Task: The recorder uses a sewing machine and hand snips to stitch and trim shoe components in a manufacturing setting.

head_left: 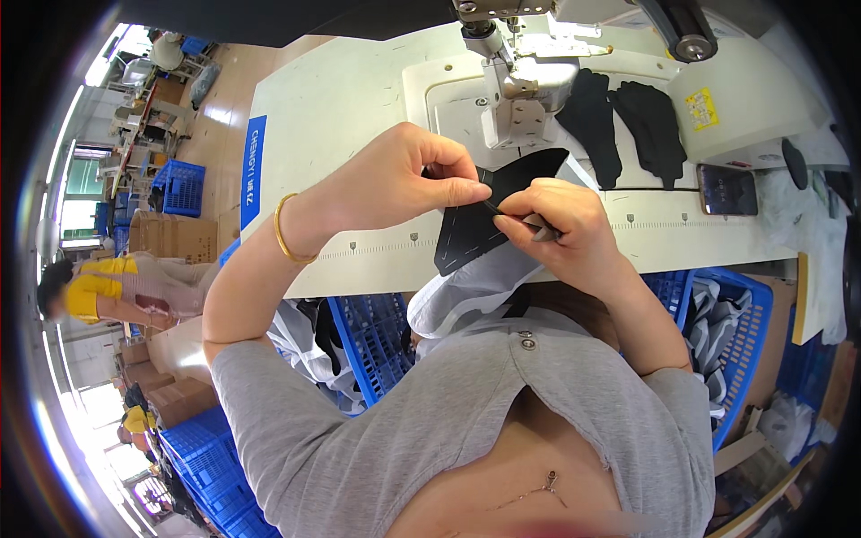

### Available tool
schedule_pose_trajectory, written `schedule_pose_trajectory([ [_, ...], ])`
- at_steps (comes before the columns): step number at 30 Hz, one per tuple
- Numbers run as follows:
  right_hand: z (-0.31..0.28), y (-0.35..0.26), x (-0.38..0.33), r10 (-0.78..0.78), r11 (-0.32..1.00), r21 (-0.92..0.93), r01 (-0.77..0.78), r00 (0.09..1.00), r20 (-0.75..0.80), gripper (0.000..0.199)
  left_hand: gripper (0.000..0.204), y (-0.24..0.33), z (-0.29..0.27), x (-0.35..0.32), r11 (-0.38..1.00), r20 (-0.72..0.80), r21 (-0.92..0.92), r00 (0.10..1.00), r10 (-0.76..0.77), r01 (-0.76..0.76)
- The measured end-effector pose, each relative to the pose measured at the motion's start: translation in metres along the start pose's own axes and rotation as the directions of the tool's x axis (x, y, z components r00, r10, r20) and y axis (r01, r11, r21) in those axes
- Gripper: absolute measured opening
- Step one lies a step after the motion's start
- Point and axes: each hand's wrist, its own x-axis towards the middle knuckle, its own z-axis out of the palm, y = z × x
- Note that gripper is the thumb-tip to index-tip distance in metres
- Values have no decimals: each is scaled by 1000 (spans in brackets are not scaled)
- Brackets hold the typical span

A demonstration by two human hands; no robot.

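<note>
Holding black fabric piece (484,211); blue crate (731,332) of folded fabric (708,332) beside

A blue upright label strip (254,170) with white lettering sits on the worktop's left edge, upper left of centre. A small yellow square sticker (702,108) is on the sewing machine's base at upper right. Just below it lies a dark-screened phone (726,189). Brown cardboard boxes (175,238) stand at the left, and more (170,394) lower left.
</note>
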Motion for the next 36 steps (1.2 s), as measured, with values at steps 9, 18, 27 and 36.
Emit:
schedule_pose_trajectory([
  [9,-2,-1,-1,12,1000,7,-12,1000,14,13,13,6,-4,0,987,37,133,995,89,-94],
  [18,-4,-3,-2,55,998,38,-54,998,-24,11,11,0,-2,4,999,-75,-32,997,10,-13],
  [27,-4,-3,0,214,966,156,-206,976,-40,12,10,-7,-13,10,991,-56,-88,994,92,-96],
  [36,-9,-2,12,344,901,295,-317,938,-43,11,11,4,-28,27,994,-126,-64,989,83,-92],
])
